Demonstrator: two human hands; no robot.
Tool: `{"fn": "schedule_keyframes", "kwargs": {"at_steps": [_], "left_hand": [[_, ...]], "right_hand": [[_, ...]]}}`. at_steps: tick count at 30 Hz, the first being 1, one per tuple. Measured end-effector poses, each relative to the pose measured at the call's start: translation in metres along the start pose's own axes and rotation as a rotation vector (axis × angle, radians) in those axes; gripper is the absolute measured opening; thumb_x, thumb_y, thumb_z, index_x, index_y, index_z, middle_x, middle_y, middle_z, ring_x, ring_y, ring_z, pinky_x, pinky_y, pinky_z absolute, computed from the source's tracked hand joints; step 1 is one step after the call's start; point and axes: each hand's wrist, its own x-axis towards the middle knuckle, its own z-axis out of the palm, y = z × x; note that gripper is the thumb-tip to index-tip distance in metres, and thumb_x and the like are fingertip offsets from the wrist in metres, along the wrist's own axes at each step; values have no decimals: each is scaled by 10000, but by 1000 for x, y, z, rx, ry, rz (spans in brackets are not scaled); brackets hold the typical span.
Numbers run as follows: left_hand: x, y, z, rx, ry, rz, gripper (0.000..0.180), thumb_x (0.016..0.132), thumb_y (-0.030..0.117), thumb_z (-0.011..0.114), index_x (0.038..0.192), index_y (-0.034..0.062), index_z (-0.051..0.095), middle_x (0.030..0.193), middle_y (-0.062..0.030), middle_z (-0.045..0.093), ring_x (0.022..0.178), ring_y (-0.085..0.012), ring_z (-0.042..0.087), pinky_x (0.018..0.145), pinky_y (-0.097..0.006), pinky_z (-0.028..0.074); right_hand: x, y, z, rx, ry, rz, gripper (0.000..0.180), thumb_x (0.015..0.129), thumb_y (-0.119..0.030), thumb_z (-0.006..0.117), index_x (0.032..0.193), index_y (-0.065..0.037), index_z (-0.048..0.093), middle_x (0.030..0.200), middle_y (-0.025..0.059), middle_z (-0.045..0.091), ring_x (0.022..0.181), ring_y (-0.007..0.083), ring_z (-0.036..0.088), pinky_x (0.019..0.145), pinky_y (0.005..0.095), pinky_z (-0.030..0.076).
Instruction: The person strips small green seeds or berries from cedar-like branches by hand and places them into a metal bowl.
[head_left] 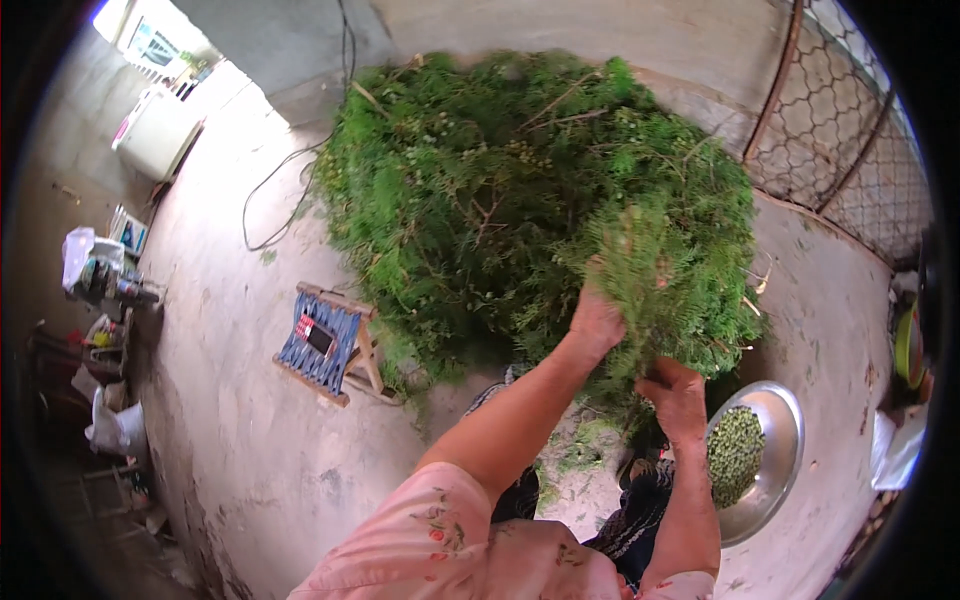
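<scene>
Right hand: thumb and fingers bent together, grasping the lower end of a green feathery leafy sprig. Left hand higher up, at the sprig's left side; foliage covers its fingers and the sprig is blurred, so can't tell how firmly they close. Sprig runs up from the right fingers, across and past the left ones, tip over a big mound of green feathery cut branches with thin brown twigs.

Mound sits on a pale, stained concrete floor, backed against a grey-beige plastered wall. Just beside the right forearm: a round silver metal bowl, small green pellet-like pieces inside, heaped to its left side.

Left of the mound, near its edge: a low wooden folding stool with blue woven strap seat, a dark flat rectangular object on top. Farther off, a thin black cable loops over the floor. Wide floor strip between stool and cluttered left wall; narrower strip right of the bowl. Rusty-framed hexagonal wire mesh edges the upper right; bright doorway upper left.
</scene>
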Motion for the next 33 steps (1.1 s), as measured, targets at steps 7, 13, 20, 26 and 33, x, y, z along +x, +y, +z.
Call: {"fn": "schedule_keyframes", "kwargs": {"at_steps": [7, 13, 20, 26, 33], "left_hand": [[2, 11, 19, -31, -105, -49, 166, 827, 119, 531, 971, 40, 554, 868, -46, 600, 770, -146, 592, 658, -331, 503], [-10, 5, 31, 347, -17, -43, 95, 800, 34, 557, 879, -17, 564, 717, -9, 575, 637, -63, 538, 545, -228, 449], [-23, -32, 47, 662, -203, 195, 78, 801, 68, 556, 842, 2, 566, 656, -17, 546, 577, -97, 487, 540, -251, 411], [-41, -34, 58, 901, -278, 253, 105, 681, 44, 559, 761, -18, 535, 683, -205, 528, 638, -368, 527, 575, -369, 426], [-47, -42, 66, 902, -311, 202, 111, 675, 10, 512, 782, -16, 522, 703, -222, 531, 678, -401, 528, 591, -412, 426]], "right_hand": [[-5, -8, -18, -359, -32, -76, 173, 623, -53, 627, 678, 24, 482, 573, 146, 493, 526, 288, 449, 507, 347, 368], [-7, 15, -23, -590, -105, -182, 141, 648, -68, 577, 762, 13, 595, 701, 134, 593, 636, 275, 556, 604, 344, 427], [-8, 47, -73, 252, 308, -129, 216, 778, -140, 589, 964, -30, 579, 905, 28, 572, 877, 157, 509, 771, 266, 416], [3, -17, -44, 233, 640, -281, 309, 855, -193, 506, 1089, 8, 516, 951, 46, 572, 833, 121, 547, 734, 233, 450], [-6, -37, -27, 539, 624, -325, 269, 864, -188, 506, 1052, 3, 536, 967, 57, 575, 842, 130, 540, 757, 255, 439]]}}
